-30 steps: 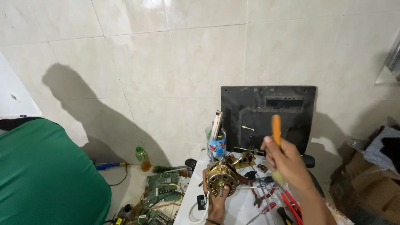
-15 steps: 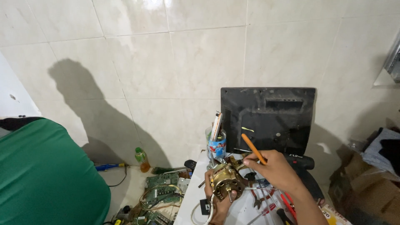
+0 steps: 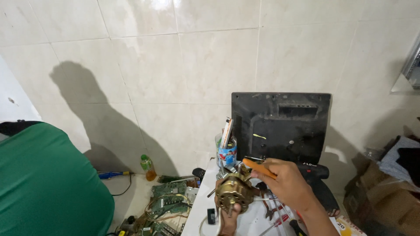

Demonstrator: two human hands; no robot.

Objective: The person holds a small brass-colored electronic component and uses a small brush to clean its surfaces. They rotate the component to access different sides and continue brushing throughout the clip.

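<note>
My left hand (image 3: 228, 213) grips a brass-coloured electric motor (image 3: 234, 195) from below, just above the white tabletop (image 3: 199, 209). My right hand (image 3: 288, 184) holds an orange-handled screwdriver (image 3: 259, 168), tilted so its tip reaches the top of the motor. Under my right wrist on the table lie several hand tools with red handles (image 3: 280, 217).
A black panel (image 3: 280, 126) leans against the tiled wall behind the table, a cut plastic bottle with tools (image 3: 226, 150) to its left and a black power drill (image 3: 321, 183) before it. Circuit boards (image 3: 168, 196) and a small bottle (image 3: 148, 167) lie on the floor. A person in green (image 3: 48, 183) stands at left.
My right hand has come down from holding the screwdriver upright and has tilted it to the left, onto the motor. The left hand keeps its hold on the motor.
</note>
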